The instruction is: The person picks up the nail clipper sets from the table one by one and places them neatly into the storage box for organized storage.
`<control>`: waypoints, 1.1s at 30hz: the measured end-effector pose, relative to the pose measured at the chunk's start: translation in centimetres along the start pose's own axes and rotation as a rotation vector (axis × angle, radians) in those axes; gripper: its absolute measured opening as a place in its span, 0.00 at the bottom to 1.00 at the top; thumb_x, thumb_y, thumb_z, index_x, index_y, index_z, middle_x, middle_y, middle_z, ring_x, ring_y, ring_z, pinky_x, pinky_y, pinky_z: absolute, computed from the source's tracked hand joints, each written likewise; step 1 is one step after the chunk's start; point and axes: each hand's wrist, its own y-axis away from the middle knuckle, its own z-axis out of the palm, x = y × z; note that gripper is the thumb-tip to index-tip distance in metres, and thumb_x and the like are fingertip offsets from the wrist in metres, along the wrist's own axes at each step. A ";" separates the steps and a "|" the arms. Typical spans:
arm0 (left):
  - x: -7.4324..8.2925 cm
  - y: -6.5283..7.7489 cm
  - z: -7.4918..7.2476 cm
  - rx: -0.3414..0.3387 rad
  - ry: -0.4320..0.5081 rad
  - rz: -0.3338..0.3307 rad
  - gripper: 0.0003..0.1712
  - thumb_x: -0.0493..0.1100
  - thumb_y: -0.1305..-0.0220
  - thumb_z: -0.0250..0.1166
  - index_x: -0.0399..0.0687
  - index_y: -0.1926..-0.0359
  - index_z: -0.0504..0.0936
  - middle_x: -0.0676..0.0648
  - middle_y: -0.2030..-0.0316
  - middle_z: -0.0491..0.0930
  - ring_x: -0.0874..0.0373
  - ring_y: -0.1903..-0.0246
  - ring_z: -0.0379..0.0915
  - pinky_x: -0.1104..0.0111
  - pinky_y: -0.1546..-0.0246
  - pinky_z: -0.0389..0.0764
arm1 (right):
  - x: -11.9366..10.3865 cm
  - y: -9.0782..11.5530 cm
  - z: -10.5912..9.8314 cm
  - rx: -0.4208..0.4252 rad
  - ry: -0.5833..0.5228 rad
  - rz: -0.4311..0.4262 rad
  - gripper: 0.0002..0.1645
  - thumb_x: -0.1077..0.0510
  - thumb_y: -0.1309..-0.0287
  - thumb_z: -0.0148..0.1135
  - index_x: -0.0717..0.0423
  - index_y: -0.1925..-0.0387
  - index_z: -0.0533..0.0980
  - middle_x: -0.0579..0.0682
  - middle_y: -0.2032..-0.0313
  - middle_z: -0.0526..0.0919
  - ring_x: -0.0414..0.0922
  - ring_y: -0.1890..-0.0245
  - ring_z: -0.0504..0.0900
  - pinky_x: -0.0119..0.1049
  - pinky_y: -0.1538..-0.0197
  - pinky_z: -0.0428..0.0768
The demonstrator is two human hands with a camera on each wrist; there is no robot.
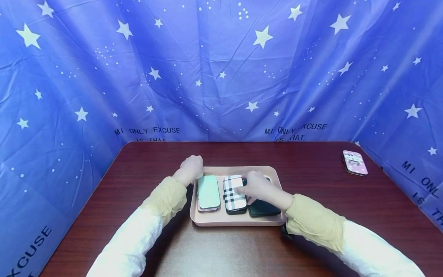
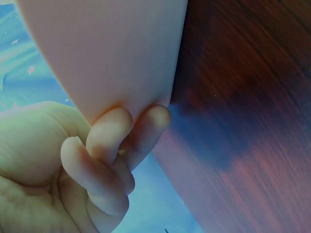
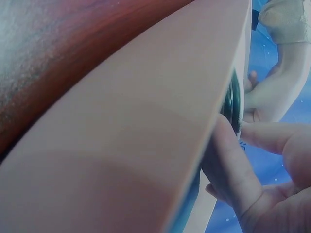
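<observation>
A shallow pale pink tray (image 1: 238, 222) holds small flat cases in three groups. My left hand (image 1: 190, 169) grips its far left edge; in the left wrist view the curled fingertips (image 2: 111, 127) press against the tray's outer wall. In the middle lies a black-and-white plaid case (image 1: 232, 198) over a dark one. My right hand (image 1: 262, 189) pinches the plaid case by its right side, thumb on its top face. Under that hand sits a dark green case (image 1: 264, 209), partly covered. A mint green case (image 1: 209, 191) rests on a pinkish one at left.
On the brown table (image 1: 152, 238), a pink case (image 1: 354, 162) with a cartoon picture lies near the far right edge. A blue starry curtain (image 1: 221, 77) surrounds the back and sides. Something small and black shows beneath the right wrist, beside the tray's near right corner.
</observation>
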 end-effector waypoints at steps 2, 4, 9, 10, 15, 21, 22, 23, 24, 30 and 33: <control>0.0 0.0 0.0 -0.001 -0.004 0.000 0.14 0.32 0.41 0.57 0.39 0.52 0.76 0.39 0.56 0.80 0.51 0.75 0.79 0.68 0.87 0.79 | -0.1 -0.1 0.0 -0.008 -0.012 0.002 0.37 0.56 0.49 0.68 0.73 0.42 0.67 0.51 0.86 0.79 0.42 0.91 0.79 0.33 0.85 0.81; 0.0 -0.1 0.0 0.003 -0.004 0.003 0.14 0.33 0.41 0.57 0.38 0.52 0.76 0.39 0.56 0.80 0.51 0.75 0.80 0.67 0.86 0.79 | -0.2 -0.1 0.0 -0.010 -0.013 0.008 0.36 0.57 0.49 0.68 0.74 0.43 0.67 0.52 0.86 0.79 0.43 0.90 0.80 0.33 0.84 0.81; -0.2 -0.1 0.1 0.017 -0.007 0.009 0.13 0.32 0.42 0.57 0.38 0.55 0.77 0.38 0.57 0.81 0.50 0.73 0.80 0.66 0.86 0.79 | -0.5 -0.1 0.0 -0.006 0.008 0.026 0.30 0.56 0.49 0.68 0.71 0.48 0.72 0.52 0.84 0.80 0.43 0.90 0.80 0.33 0.83 0.81; -0.2 -0.1 0.1 0.019 -0.010 0.012 0.13 0.32 0.42 0.57 0.38 0.55 0.77 0.38 0.58 0.81 0.50 0.73 0.80 0.66 0.86 0.79 | -0.5 -0.1 0.0 -0.005 0.009 0.026 0.27 0.56 0.49 0.68 0.70 0.51 0.73 0.52 0.84 0.80 0.43 0.90 0.80 0.33 0.84 0.81; -0.3 -0.1 0.2 0.029 -0.021 0.023 0.13 0.32 0.42 0.57 0.38 0.55 0.77 0.38 0.58 0.81 0.49 0.70 0.80 0.66 0.84 0.79 | -0.6 -0.1 0.1 -0.005 -0.023 0.023 0.15 0.58 0.49 0.68 0.64 0.64 0.76 0.51 0.83 0.80 0.43 0.90 0.80 0.33 0.84 0.81; -0.3 -0.2 0.3 0.014 -0.013 0.027 0.13 0.32 0.42 0.57 0.38 0.55 0.77 0.38 0.58 0.81 0.52 0.76 0.80 0.66 0.85 0.79 | -0.6 0.0 0.0 0.011 0.061 -0.003 0.14 0.56 0.49 0.69 0.63 0.69 0.75 0.51 0.86 0.79 0.42 0.91 0.79 0.31 0.85 0.80; -0.3 -0.2 0.3 0.010 -0.010 0.028 0.13 0.32 0.42 0.57 0.38 0.55 0.77 0.38 0.58 0.81 0.52 0.78 0.80 0.67 0.85 0.79 | -0.7 0.0 0.0 0.016 0.082 -0.008 0.14 0.56 0.49 0.69 0.62 0.71 0.75 0.50 0.87 0.79 0.42 0.92 0.79 0.31 0.86 0.80; -0.3 -0.3 0.3 0.008 -0.009 0.028 0.13 0.31 0.42 0.57 0.37 0.55 0.77 0.37 0.58 0.81 0.53 0.80 0.80 0.67 0.86 0.79 | -0.7 0.0 0.0 0.021 0.094 -0.010 0.14 0.55 0.49 0.69 0.61 0.73 0.74 0.50 0.88 0.78 0.41 0.92 0.78 0.31 0.86 0.79; -0.3 -0.3 0.3 0.007 -0.007 0.029 0.13 0.31 0.42 0.57 0.37 0.55 0.77 0.37 0.58 0.81 0.54 0.81 0.79 0.67 0.86 0.79 | -0.8 0.0 0.0 0.023 0.099 -0.008 0.14 0.55 0.49 0.69 0.61 0.74 0.74 0.50 0.89 0.78 0.41 0.93 0.78 0.31 0.87 0.79; -0.3 -0.3 0.2 0.006 0.000 0.031 0.13 0.31 0.42 0.57 0.37 0.54 0.77 0.37 0.57 0.81 0.54 0.82 0.79 0.67 0.86 0.79 | -1.0 0.0 0.0 0.029 0.135 0.009 0.19 0.55 0.49 0.69 0.59 0.83 0.70 0.49 0.94 0.75 0.41 0.94 0.77 0.31 0.88 0.78; -0.3 -0.2 0.3 0.002 -0.001 0.029 0.13 0.31 0.42 0.57 0.37 0.54 0.77 0.37 0.57 0.81 0.53 0.81 0.79 0.67 0.86 0.79 | -1.1 0.0 0.1 0.026 0.161 0.016 0.21 0.54 0.49 0.69 0.58 0.86 0.69 0.49 0.95 0.75 0.40 0.94 0.77 0.30 0.88 0.78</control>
